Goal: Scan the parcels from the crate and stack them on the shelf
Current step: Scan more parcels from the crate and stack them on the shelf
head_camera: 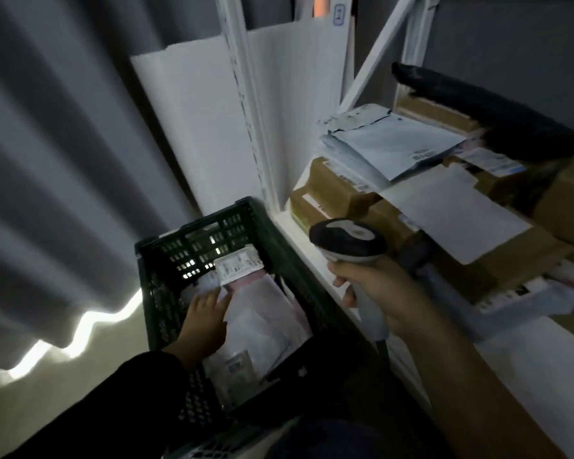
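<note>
Down in the dark green crate (193, 246), just beside the shelf (300, 246), we have our left hand (206, 323) laid on the soft parcels heaped inside. Its fingers are straight and spread over the edge of a white poly mailer (262, 313), the fingertips just short of a labelled packet (239, 268) propped against the crate's far wall. Nothing is pinched or lifted yet, so we judge this to be the picking step: choosing the next parcel to pull out for scanning. Our right hand (378, 293) is wrapped round the grip of the barcode scanner (348, 241), fingers curled tight, with the scanner's head raised over the shelf's white front edge, between crate and stack. The left forearm, in a dark sleeve, reaches forward and down across the crate's near rim; the right forearm is bare and angles up from the lower right. On the shelf, cardboard boxes (345, 200) are already stacked, with a grey padded mailer (388, 144) on top, a plain white sheet (451, 213) over one box and a black bag (494, 117) behind. Next, we think, the left hand must curl round one mailer and raise it label up, while the right wrist tips the scanner toward that label. The dim light and the overlapping plastic may make a clean single pick awkward.
</note>
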